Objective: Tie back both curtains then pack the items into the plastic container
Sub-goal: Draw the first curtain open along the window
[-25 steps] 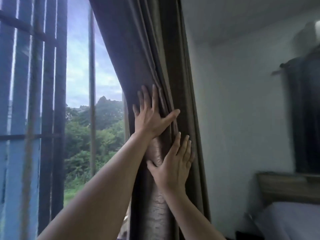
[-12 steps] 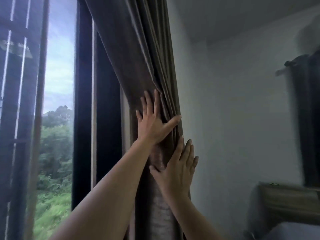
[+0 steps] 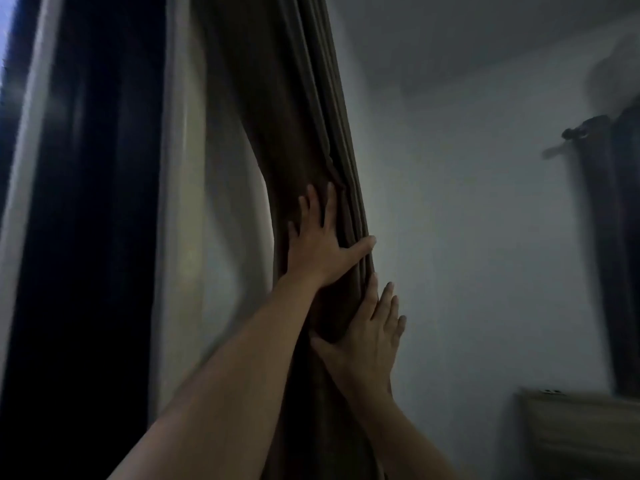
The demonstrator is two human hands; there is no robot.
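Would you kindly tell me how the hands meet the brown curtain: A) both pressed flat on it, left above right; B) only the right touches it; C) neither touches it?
A: the left hand lies flat on the curtain, fingers straight, and the right hand presses it just below.

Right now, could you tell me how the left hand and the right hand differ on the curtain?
The left hand sits higher than the right hand. The left hand's thumb splays toward the wall; the right hand's thumb points the opposite way. Both press flat on the brown curtain.
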